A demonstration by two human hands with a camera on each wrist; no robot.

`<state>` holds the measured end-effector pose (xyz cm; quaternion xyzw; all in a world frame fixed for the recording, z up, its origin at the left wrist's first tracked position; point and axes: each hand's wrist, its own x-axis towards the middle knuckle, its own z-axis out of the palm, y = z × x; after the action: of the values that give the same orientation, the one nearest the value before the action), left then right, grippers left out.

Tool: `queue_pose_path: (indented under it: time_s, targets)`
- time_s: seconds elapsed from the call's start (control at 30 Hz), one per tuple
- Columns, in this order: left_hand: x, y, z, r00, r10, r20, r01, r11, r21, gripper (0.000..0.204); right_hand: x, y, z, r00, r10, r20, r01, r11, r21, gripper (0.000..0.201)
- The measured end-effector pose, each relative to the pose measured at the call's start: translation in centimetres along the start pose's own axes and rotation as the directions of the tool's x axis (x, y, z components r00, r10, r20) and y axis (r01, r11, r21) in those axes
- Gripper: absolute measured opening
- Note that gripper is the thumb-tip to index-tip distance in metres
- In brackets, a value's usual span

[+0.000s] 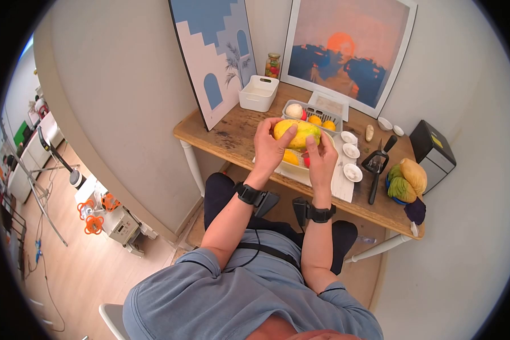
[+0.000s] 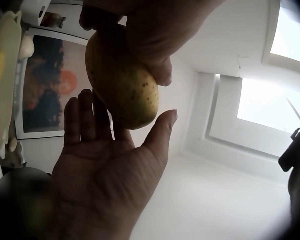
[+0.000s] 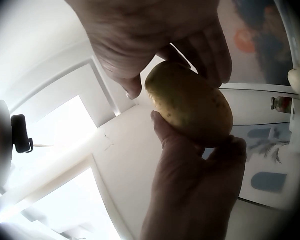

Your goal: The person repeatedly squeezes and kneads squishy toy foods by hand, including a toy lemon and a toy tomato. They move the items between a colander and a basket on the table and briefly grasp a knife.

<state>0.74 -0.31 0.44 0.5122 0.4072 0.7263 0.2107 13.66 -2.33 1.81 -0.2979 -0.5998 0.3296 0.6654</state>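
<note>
A yellow papaya (image 1: 300, 135) with green patches and dark specks is held up over the front of the wooden table. My left hand (image 1: 270, 146) grips it, the thumb on one side and the fingers round the other, as the right wrist view also shows. My right hand (image 1: 322, 165) stands at its other end with straight fingers and the thumb spread, the fingertips right at the skin. In the left wrist view its palm faces up beneath the papaya. Below both hands is a cream bowl (image 2: 11, 65) with yellow and red produce, partly hidden.
Behind the bowl stands a grey basket (image 1: 337, 120) of produce. A white bin (image 1: 259, 101) is at back left. Small white dishes (image 1: 352, 173) line the right side, beside black-handled tools (image 1: 374, 190). Further right are yellow and green cloth-like bundles (image 1: 412, 175) and a black box (image 1: 433, 144).
</note>
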Motion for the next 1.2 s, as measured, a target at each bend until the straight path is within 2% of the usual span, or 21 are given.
queue_pose_path:
  time_s: [0.1, 0.17, 0.2, 0.27, 0.3, 0.37, 0.4, 0.47, 0.5, 0.57, 0.6, 0.67, 0.8, 0.87, 1.0, 1.07, 1.1, 1.17, 1.2]
  targets:
    - [0.0, 0.1, 0.0, 0.999, 0.035, -0.026, -0.036, 0.998, -0.056, 0.036, 0.1, -0.1, 0.0, 0.999, -0.04, 0.023, 0.041, 0.999, -0.033, 0.044]
    - [0.1, 0.3, -0.3, 0.995, -0.103, -0.007, 0.1, 0.978, -0.185, 0.027, 0.2, -0.6, -0.1, 0.992, 0.121, -0.027, -0.117, 0.986, 0.119, 0.039]
    - [0.1, 0.7, -0.5, 0.995, -0.103, -0.007, 0.1, 0.978, -0.185, 0.027, 0.2, -0.4, -0.2, 0.992, 0.121, -0.027, -0.117, 0.986, 0.119, 0.039]
    - [-0.1, 1.5, -0.8, 0.993, -0.081, 0.083, 0.102, 0.949, -0.299, 0.024, 0.4, 0.2, -0.6, 0.988, 0.151, -0.042, -0.133, 0.947, 0.293, 0.04]
    - [-0.1, 1.3, -0.7, 0.993, -0.082, 0.082, 0.103, 0.949, -0.299, 0.024, 0.4, 0.4, -0.6, 0.988, 0.152, -0.041, -0.134, 0.947, 0.292, 0.04]
    - [-0.2, 0.9, -0.6, 0.97, 0.093, 0.223, -0.032, 0.964, -0.263, 0.034, 0.6, 0.8, -0.7, 0.978, 0.204, -0.051, -0.168, 0.901, 0.4, 0.046]
    - [-0.3, 1.4, -0.5, 0.97, 0.093, 0.224, -0.031, 0.964, -0.263, 0.034, 0.6, 0.7, -0.6, 0.977, 0.205, -0.052, -0.168, 0.901, 0.399, 0.046]
    - [-0.7, 2.4, -0.4, 0.903, 0.172, 0.393, 0.013, 0.905, -0.425, 0.051, 0.5, 0.4, -0.3, 0.968, 0.232, -0.094, -0.175, 0.894, 0.414, 0.051]
    - [-0.8, 2.5, -0.4, 0.903, 0.172, 0.394, 0.013, 0.905, -0.425, 0.051, 0.5, 0.3, -0.3, 0.968, 0.232, -0.094, -0.174, 0.893, 0.414, 0.051]
    - [-0.8, 2.8, -0.5, 0.84, 0.214, 0.498, 0.024, 0.903, -0.429, 0.071, 0.6, 0.2, -0.5, 0.966, 0.239, -0.095, -0.181, 0.894, 0.409, 0.054]
    - [-0.9, 3.0, -0.5, 0.84, 0.214, 0.499, 0.024, 0.903, -0.429, 0.071, 0.7, 0.4, -0.7, 0.966, 0.239, -0.096, -0.18, 0.894, 0.409, 0.054]
    - [-1.0, 3.4, -0.3, 0.823, 0.195, 0.534, -0.044, 0.958, -0.282, 0.086, 0.8, 1.1, -1.2, 0.969, 0.233, -0.086, -0.176, 0.89, 0.421, 0.054]
    - [-1.2, 3.3, 0.1, 0.834, 0.158, 0.529, -0.032, 0.97, -0.239, 0.088, 1.0, 1.6, -1.4, 0.96, 0.274, -0.059, -0.217, 0.859, 0.463, 0.044]
    - [-1.1, 3.1, 0.1, 0.829, 0.19, 0.526, -0.081, 0.971, -0.223, 0.092, 1.0, 1.7, -1.3, 0.955, 0.289, -0.07, -0.232, 0.872, 0.431, 0.045]
    - [-1.0, 3.2, 0.0, 0.838, 0.179, 0.515, -0.088, 0.977, -0.196, 0.09, 1.1, 3.0, -1.5, 0.946, 0.311, -0.092, -0.263, 0.902, 0.342, 0.046]
    - [-0.9, 3.0, -0.1, 0.828, 0.208, 0.521, -0.156, 0.978, -0.142, 0.088, 1.1, 3.8, -1.9, 0.975, 0.221, -0.034, -0.213, 0.963, 0.164, 0.039]
    - [-0.9, 3.1, -0.1, 0.828, 0.208, 0.521, -0.155, 0.978, -0.142, 0.088, 1.0, 4.4, -2.0, 0.975, 0.221, -0.034, -0.213, 0.963, 0.163, 0.039]
    - [-1.0, 3.2, -0.1, 0.829, 0.205, 0.52, -0.151, 0.978, -0.144, 0.086, 1.0, 5.7, -2.3, 0.987, 0.159, 0.0, -0.158, 0.982, -0.103, 0.032]
    - [-1.0, 3.1, -0.1, 0.829, 0.205, 0.52, -0.151, 0.978, -0.144, 0.086, 1.0, 5.2, -2.1, 0.987, 0.158, 0.0, -0.157, 0.982, -0.103, 0.032]
